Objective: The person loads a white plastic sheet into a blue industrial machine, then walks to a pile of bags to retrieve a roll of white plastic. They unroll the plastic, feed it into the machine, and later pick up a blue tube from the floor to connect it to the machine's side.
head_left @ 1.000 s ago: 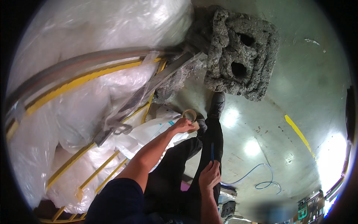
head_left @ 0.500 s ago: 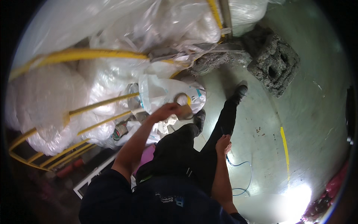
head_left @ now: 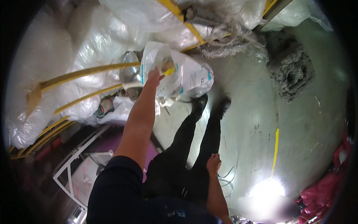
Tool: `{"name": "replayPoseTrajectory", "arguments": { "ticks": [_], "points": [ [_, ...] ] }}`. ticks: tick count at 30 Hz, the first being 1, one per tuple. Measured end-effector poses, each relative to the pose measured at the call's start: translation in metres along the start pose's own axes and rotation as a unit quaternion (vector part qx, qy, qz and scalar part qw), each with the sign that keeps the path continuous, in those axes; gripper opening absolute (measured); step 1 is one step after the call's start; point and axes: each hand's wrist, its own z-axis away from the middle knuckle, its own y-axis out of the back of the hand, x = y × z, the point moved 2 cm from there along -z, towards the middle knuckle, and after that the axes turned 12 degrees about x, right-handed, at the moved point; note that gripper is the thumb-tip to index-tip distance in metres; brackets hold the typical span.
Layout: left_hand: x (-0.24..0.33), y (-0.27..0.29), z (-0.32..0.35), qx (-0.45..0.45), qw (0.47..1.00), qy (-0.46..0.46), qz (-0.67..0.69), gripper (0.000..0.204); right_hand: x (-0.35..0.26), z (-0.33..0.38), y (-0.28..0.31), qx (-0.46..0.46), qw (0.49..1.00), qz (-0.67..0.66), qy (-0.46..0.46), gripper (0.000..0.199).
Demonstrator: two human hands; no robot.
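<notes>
My left hand (head_left: 154,77) has moved from the white sack's (head_left: 196,79) lower edge toward its left end; the blurred brown-and-yellow roll (head_left: 167,66) shows there, just past my fingertips. I can't tell how open this grip is, or whether it holds the roll. My right hand (head_left: 213,163) looks curled near the blue hose (head_left: 228,182); its hold is unclear. Dark and teal print marks the sack.
</notes>
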Motion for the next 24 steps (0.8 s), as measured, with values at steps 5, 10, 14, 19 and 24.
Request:
{"name": "replayPoseTrajectory", "arguments": {
  "ticks": [5,10,14,19,24],
  "points": [
    [0.074,-0.004,0.090,0.357,0.818,-0.298,-0.340,0.057,0.011,0.007,-0.018,0.034,0.999,0.012,-0.003,0.020],
    [0.046,0.060,0.050,0.134,0.905,-0.190,-0.356,0.058,-0.002,0.005,-0.023,0.018,0.999,0.040,-0.013,0.020],
    [0.088,0.039,0.064,0.127,0.905,-0.278,-0.296,0.038,-0.002,0.009,-0.019,0.027,0.998,0.057,-0.030,0.021],
    [0.104,0.046,0.122,0.091,0.899,-0.373,-0.212,0.028,-0.008,0.008,-0.020,0.045,0.998,0.050,-0.009,0.020],
    [0.135,0.076,0.172,0.160,0.874,-0.431,-0.157,0.023,-0.006,0.012,-0.016,0.042,0.998,0.040,-0.014,0.021]
  ]
}}
